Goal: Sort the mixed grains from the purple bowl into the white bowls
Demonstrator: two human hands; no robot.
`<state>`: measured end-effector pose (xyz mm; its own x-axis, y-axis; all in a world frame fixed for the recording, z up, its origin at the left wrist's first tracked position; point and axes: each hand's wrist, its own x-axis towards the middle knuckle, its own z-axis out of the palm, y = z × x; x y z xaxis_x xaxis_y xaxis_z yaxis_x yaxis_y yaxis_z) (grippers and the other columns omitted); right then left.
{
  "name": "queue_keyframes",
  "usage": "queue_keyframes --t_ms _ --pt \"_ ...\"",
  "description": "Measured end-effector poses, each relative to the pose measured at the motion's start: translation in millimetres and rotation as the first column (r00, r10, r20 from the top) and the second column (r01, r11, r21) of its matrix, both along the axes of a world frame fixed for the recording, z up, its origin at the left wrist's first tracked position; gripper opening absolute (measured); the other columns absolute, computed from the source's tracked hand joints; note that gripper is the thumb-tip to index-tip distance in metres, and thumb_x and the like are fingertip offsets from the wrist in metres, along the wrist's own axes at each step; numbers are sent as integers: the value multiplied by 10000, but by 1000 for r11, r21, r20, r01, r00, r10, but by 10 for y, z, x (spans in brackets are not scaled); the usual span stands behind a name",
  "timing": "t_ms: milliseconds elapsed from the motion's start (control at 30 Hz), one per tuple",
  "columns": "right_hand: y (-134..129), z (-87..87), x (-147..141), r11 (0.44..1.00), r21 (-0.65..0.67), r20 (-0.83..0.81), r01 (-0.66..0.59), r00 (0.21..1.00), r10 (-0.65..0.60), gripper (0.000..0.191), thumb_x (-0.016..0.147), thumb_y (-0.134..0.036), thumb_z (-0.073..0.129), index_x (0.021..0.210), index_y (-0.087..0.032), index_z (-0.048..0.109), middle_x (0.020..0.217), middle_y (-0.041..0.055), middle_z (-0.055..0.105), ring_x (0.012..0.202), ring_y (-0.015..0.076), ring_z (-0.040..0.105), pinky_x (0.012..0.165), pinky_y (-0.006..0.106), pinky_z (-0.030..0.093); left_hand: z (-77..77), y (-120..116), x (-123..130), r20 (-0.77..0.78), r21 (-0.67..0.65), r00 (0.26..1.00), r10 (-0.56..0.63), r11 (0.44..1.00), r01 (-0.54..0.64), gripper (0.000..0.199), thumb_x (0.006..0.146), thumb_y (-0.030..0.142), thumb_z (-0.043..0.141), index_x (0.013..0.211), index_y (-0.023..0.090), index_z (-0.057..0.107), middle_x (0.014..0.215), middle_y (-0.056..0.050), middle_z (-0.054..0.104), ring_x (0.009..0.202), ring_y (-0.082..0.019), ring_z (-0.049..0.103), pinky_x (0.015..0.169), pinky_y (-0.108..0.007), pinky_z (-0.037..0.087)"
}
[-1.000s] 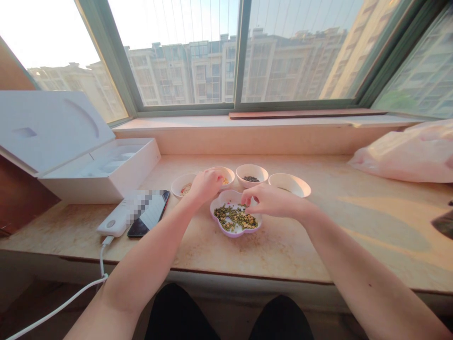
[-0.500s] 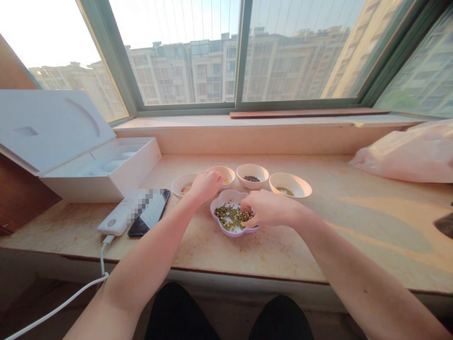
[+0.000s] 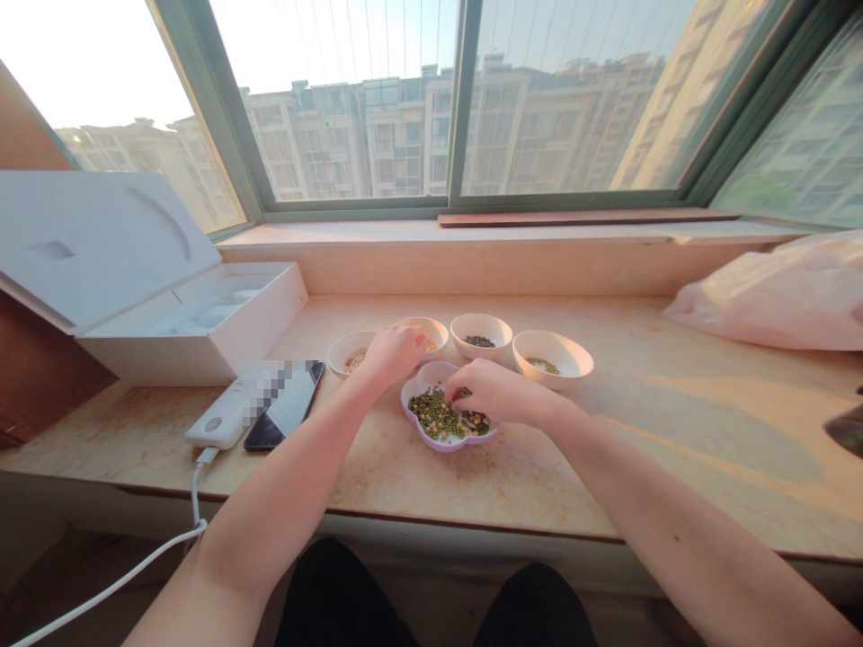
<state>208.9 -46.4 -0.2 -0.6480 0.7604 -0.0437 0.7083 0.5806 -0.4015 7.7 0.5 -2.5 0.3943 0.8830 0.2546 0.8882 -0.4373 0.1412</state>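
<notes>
The right hand (image 3: 495, 394) is over the lilac flower-shaped dish (image 3: 441, 446), its fingers bunched and reaching down into the contents at the dish's upper right. Whether it has hold of any grains cannot be determined. The left hand (image 3: 395, 353) is curled, palm down, above the 2 leftmost bowls, with the fingertips (image 3: 419, 342) at the second bowl. It is partly closed; any held item cannot be confirmed.

The dish sits on the stone window sill (image 3: 404, 481) and holds a mix of green beans and yellow grains (image 3: 435, 413). Behind it stand 4 small white bowls in a row: bowl 1 (image 3: 341, 346) has reddish contents, bowl 2 (image 3: 438, 325) yellow grains, bowl 3 (image 3: 480, 323) dark seeds, and bowl 4 (image 3: 573, 355) green grains.

To the left, a white power bank (image 3: 216, 422) lies touching a partly pixelated phone (image 3: 287, 409), with a white cable (image 3: 114, 584) trailing down. Beyond them is an open white box (image 3: 195, 332). A pink plastic bag (image 3: 769, 305) lies at right.
</notes>
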Motion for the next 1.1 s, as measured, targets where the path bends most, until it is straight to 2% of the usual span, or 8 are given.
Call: queue_keyframes --t_ms 300,500,667,733,800,900,1000,1100 --pt "67 -61 37 999 -38 -88 -18 996 14 267 904 -211 608 999 -235 856 989 50 830 875 220 754 818 314 515 26 -29 -17 3 39 997 -74 997 73 303 976 225 481 859 174 756 952 -108 745 862 -225 664 776 -301 466" --pt "60 -41 30 1000 -20 -113 2 994 -4 240 927 -292 616 894 -217 841 865 44 805 782 188 697 733 294 465 23 -41 -9 59 45 995 -80 996 77 303 1001 233 479 927 171 766 1005 -103 740 893 -227 676 820 -320 489" --pt "68 66 133 986 87 -105 145 985 -135 408 987 -437 548 730 -189 745 708 37 701 682 174 590 642 300 375 66 -99 40 189 59 978 -85 995 75 322 1021 213 452 1055 181 770 1077 -96 718 922 -204 681 870 -326 514" --pt "104 117 251 960 117 -154 254 960 -235 416 998 -439 517 745 -191 734 753 43 715 708 182 605 654 300 386 89 -145 76 216 72 964 -154 987 141 296 1009 181 466 1073 186 755 1132 -90 714 980 -199 680 908 -322 517" --pt "165 157 401 918 149 -224 368 916 -331 375 997 -426 503 869 -203 775 889 55 760 799 204 649 723 308 433 103 -208 114 197 51 950 -241 971 235 264 983 141 492 1042 190 745 1144 -78 718 1017 -197 677 937 -321 514" --pt "278 201 630 845 183 -280 503 850 -446 324 973 -371 522 1005 -203 797 1069 76 780 973 236 678 867 331 473 97 -315 165 110 -75 917 -384 917 393 238 961 136 524 1019 207 744 1104 -59 731 984 -193 691 916 -315 516" --pt "358 238 811 777 160 -195 609 791 -580 297 928 -237 537 1060 -196 800 1102 86 784 1011 231 685 874 311 485 61 -392 204 36 -206 848 -529 826 524 200 947 205 593 1066 229 752 1135 -46 734 991 -199 702 895 -302 517" --pt "389 252 937 748 153 -71 646 762 -644 281 870 -156 580 1043 -185 800 1126 111 783 1019 230 678 841 289 472 12 -414 229 8 -247 808 -589 782 573 203 919 236 639 1083 233 759 1177 -49 735 1044 -212 699 912 -298 519"
